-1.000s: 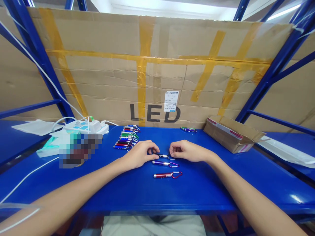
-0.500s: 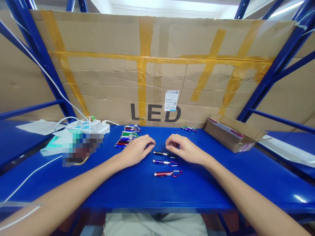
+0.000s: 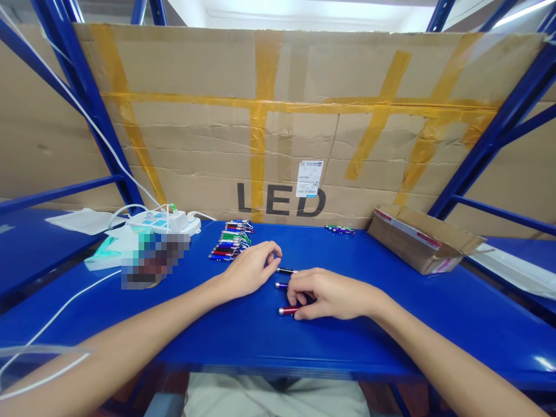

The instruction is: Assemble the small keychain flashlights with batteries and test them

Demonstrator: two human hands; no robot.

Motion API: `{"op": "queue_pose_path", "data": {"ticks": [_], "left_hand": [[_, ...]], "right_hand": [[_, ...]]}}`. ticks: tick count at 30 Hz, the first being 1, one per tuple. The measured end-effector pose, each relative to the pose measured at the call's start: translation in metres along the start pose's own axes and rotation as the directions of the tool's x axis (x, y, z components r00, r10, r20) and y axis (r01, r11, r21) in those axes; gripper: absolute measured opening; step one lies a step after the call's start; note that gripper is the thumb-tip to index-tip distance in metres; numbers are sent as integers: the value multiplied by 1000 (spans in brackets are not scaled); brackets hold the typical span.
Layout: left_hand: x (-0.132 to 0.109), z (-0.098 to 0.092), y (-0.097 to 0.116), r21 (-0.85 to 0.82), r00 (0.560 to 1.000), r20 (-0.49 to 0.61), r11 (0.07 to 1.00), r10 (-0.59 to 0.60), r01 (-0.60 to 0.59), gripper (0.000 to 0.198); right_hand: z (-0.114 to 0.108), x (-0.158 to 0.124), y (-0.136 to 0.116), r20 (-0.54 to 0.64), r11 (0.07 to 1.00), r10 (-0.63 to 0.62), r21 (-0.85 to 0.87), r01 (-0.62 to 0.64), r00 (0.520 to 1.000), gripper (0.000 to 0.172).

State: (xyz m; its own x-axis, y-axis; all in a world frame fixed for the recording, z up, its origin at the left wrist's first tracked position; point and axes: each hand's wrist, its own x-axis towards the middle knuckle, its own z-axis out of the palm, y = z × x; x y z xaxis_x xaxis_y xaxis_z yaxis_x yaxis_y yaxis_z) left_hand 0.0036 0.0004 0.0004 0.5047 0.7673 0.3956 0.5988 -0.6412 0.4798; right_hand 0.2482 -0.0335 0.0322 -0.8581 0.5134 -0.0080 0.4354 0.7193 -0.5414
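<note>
My right hand (image 3: 328, 294) has its thumb and curled fingers closed around a red penlight (image 3: 286, 311) lying on the blue table; its clip end is hidden under the hand. Just above, a purple penlight (image 3: 281, 285) and a black penlight (image 3: 285, 270) are partly covered by the same hand. My left hand (image 3: 255, 267) rests on the table with loosely bent fingers, thumb and forefinger apart, nothing between them. Beside it, at its upper left, lies a row of several penlights (image 3: 230, 243) in mixed colours with carabiner clips.
A few more penlights (image 3: 339, 230) lie at the back. An open cardboard box (image 3: 423, 240) stands at the right. On the left are a white power strip (image 3: 160, 221) with cables, a mask-like packet (image 3: 104, 249) and a blurred-out object. A large cardboard sheet (image 3: 195, 145) walls the back.
My right hand has come down toward me from above the black penlight to the red one and closed on it. My left hand has hardly moved; the view has shifted slightly.
</note>
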Motion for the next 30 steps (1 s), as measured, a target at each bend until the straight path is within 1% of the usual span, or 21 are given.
{"op": "queue_pose_path", "data": {"ticks": [2, 4, 6, 8, 9, 12, 14, 16, 17, 18, 20, 22, 25, 27, 30], "left_hand": [[0, 0, 1, -12, 1000, -7, 1000, 2, -2, 10], [1, -1, 1, -44, 1000, -19, 999, -6, 6, 11], [2, -1, -1, -99, 999, -38, 995, -35, 31, 13], [5, -1, -4, -168, 994, -70, 983, -80, 67, 16], [6, 0, -6, -206, 990, -89, 975, -107, 86, 18], [10, 0, -13, -371, 974, -120, 919, -191, 134, 26], [13, 0, -15, -502, 967, -106, 852, -230, 147, 35], [15, 0, -16, -614, 963, -85, 775, -255, 151, 44], [16, -1, -15, -663, 960, -71, 732, -270, 157, 49], [17, -2, -14, -712, 956, -55, 682, -289, 165, 53], [18, -5, -11, -802, 944, -17, 568, -330, 184, 61], [18, -9, -9, -863, 935, 14, 468, -355, 190, 67], [17, -14, -8, -907, 931, 43, 378, -362, 188, 75], [17, -17, -9, -923, 930, 71, 329, -360, 198, 80], [18, -19, -13, -939, 934, 120, 266, -337, 217, 83]], "right_hand": [[-1, -1, -1, -4, 1000, 9, 20, -9, 1000, 11], [-5, -3, -1, -20, 996, 17, 85, -16, 1000, 11], [-10, -7, 3, -38, 974, 41, 223, -32, 998, 16], [-17, -10, 12, -63, 914, 83, 403, -51, 995, 24], [-19, -11, 17, -99, 885, 104, 464, -47, 990, 27], [-24, -11, 34, -262, 768, 170, 640, 39, 950, 34], [-24, -9, 43, -354, 676, 237, 729, 108, 905, 35], [-23, -7, 49, -386, 591, 316, 795, 138, 867, 35], [-23, -6, 51, -389, 568, 347, 811, 139, 853, 35], [-22, -5, 53, -392, 571, 370, 811, 126, 842, 36], [-21, -5, 55, -400, 649, 384, 758, 65, 832, 38], [-21, -5, 57, -402, 763, 366, 646, -23, 839, 43], [-18, -4, 59, -439, 901, 309, 419, -111, 844, 45], [-15, -3, 57, -482, 950, 270, 274, -149, 833, 41], [-12, -3, 54, -494, 969, 245, 141, -201, 834, 37]]}}
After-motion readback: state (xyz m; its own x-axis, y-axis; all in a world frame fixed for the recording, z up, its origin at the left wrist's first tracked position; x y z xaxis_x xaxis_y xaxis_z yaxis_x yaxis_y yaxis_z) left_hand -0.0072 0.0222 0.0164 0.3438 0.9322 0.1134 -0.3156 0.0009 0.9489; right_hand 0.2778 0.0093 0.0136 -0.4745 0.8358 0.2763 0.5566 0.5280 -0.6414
